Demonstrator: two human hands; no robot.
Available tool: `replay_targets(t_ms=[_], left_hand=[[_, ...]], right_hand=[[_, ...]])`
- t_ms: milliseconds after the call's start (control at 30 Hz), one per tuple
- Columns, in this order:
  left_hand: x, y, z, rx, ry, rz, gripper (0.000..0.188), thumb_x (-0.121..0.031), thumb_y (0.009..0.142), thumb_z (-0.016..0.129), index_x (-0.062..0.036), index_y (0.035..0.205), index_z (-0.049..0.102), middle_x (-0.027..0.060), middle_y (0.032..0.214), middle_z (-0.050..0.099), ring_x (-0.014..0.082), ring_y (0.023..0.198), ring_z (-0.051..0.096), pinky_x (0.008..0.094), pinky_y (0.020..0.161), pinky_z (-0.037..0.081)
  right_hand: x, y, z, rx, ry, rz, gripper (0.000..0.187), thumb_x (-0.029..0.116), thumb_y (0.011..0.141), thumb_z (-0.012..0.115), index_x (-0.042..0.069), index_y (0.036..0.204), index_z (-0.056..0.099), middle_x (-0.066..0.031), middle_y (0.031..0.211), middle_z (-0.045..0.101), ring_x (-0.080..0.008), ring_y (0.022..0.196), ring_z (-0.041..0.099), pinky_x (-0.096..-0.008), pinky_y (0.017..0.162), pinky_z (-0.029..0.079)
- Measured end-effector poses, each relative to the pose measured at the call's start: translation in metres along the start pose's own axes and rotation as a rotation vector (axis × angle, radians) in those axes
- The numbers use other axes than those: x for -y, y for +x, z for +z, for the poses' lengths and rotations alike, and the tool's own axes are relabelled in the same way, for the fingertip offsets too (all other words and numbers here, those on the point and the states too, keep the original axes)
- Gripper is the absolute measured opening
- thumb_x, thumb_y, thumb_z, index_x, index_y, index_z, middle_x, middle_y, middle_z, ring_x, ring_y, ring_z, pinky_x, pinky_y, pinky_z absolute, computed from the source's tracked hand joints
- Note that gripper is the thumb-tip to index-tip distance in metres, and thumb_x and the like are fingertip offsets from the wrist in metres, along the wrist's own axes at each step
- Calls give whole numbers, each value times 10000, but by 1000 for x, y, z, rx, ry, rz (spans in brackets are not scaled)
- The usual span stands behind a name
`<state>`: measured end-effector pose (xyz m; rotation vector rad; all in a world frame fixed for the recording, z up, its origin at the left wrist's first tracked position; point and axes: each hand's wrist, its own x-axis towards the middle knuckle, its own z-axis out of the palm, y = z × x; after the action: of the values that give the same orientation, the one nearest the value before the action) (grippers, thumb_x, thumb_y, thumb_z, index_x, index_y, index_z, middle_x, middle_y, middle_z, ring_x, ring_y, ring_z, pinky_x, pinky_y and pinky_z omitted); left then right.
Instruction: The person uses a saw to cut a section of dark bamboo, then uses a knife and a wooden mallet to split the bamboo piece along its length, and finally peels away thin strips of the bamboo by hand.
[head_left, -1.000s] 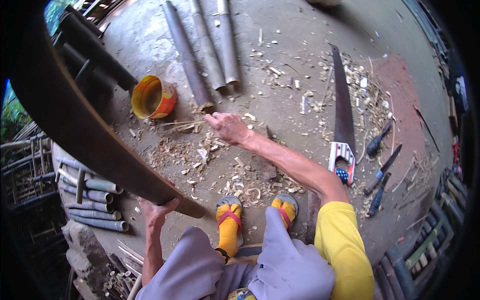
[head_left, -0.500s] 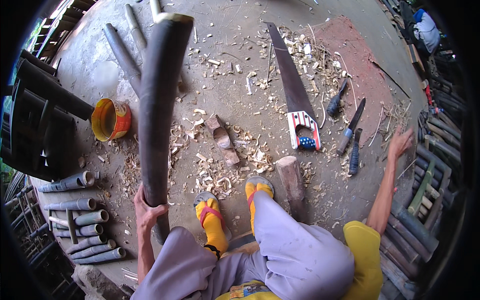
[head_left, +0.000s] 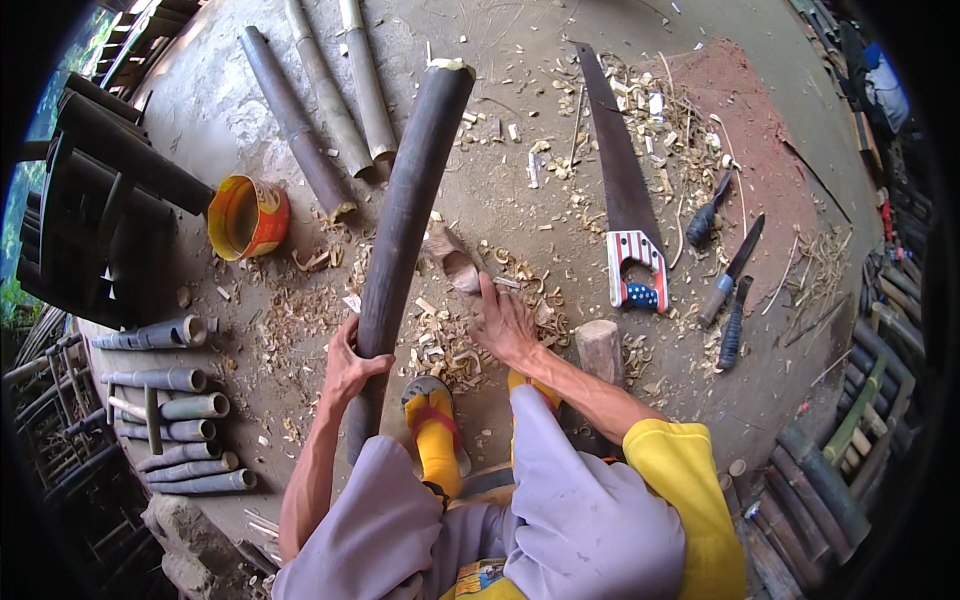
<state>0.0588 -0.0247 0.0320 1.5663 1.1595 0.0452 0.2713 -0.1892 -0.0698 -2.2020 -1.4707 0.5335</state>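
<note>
My left hand [head_left: 350, 365] is wrapped round the lower part of a thick, dark bamboo pole [head_left: 405, 210], which leans up and away to the right with its pale cut end at the top. My right hand [head_left: 508, 325] reaches low over the wood shavings [head_left: 445, 345], fingers stretched out and nothing visible in them. Its fingertips are beside a notched wooden block [head_left: 460, 272] on the ground; whether they touch it I cannot tell. A short wooden post [head_left: 598, 350] stands to the right of this hand.
Right of the block lie a handsaw [head_left: 622, 175], a knife [head_left: 738, 262] and two dark-handled tools. An orange-yellow bucket [head_left: 268, 222] stands at left. Bamboo poles [head_left: 300, 130] lie beyond it, cut bamboo pieces [head_left: 180, 407] at the left edge, stacked bamboo [head_left: 815, 485] at right.
My right hand has come in from the far right to the notched block. The bamboo pole, with my left hand on it, has tilted to the right, and the view has shifted slightly.
</note>
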Motion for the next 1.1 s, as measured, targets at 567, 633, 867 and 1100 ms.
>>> replay_targets(t_ms=[567, 633, 867, 1100], left_hand=[[35, -9, 24, -32, 81, 105, 911, -416, 674, 750, -10, 1390, 359, 161, 1298, 500, 265, 1167, 507, 362, 1015, 371], [54, -25, 24, -73, 217, 119, 926, -302, 625, 809, -3, 1372, 349, 221, 1291, 493, 333, 1223, 470, 388, 1040, 361], [84, -60, 5, -82, 347, -167, 733, -252, 645, 775, 21, 1250, 464, 222, 1149, 571, 354, 1071, 561, 403, 930, 440], [61, -26, 48, -53, 193, -138, 642, -299, 658, 781, -1, 1142, 482, 228, 1061, 574, 360, 1007, 567, 411, 881, 443]], right_hand=[[-259, -54, -197, -542, -648, 701, 436, 182, 767, 663, 3, 1150, 557, -239, 1096, 555, -402, 1038, 525, -470, 898, 425], [-296, -102, -225, -535, -713, 873, 427, 235, 769, 652, 44, 1143, 574, -256, 1095, 550, -411, 1029, 528, -482, 879, 439], [-316, -153, -196, -169, -375, 1162, 575, 206, 712, 660, 44, 1249, 531, -234, 1133, 600, -394, 1082, 558, -455, 940, 427], [-353, -192, -209, -449, -258, 1146, 524, 284, 725, 691, 0, 1154, 593, -212, 1098, 631, -343, 1007, 593, -407, 894, 437]])
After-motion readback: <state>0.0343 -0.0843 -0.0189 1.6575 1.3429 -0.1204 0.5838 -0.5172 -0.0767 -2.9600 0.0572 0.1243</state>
